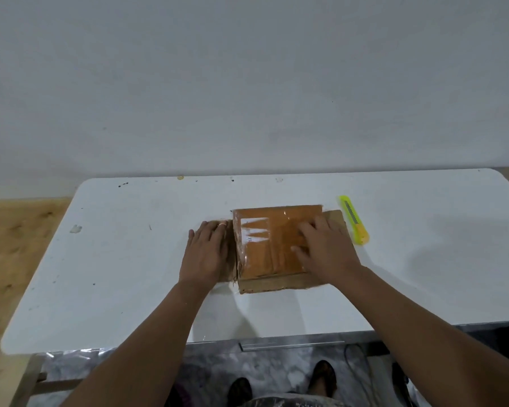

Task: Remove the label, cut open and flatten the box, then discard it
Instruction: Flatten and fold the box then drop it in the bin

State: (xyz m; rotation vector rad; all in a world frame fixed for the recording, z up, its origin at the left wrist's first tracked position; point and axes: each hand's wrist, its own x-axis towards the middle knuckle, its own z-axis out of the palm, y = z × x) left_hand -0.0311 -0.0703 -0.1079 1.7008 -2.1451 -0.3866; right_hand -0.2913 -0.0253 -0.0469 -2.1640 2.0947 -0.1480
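A brown cardboard box [272, 245], covered in shiny tape, lies flat in the middle of the white table [130, 259]. Torn white remnants of a label [254, 230] show on its top left part. My left hand [206, 251] lies palm down, fingers spread, on a flap at the box's left side. My right hand [325, 248] presses flat on the box's right half. Neither hand holds anything. A yellow-green utility knife [353, 220] lies on the table just right of the box, untouched.
A white wall rises directly behind the table's far edge. A small scrap [76, 229] lies on the table at the left. Wooden flooring [15, 245] is to the left, and my feet [321, 377] stand on marbled floor below the near edge.
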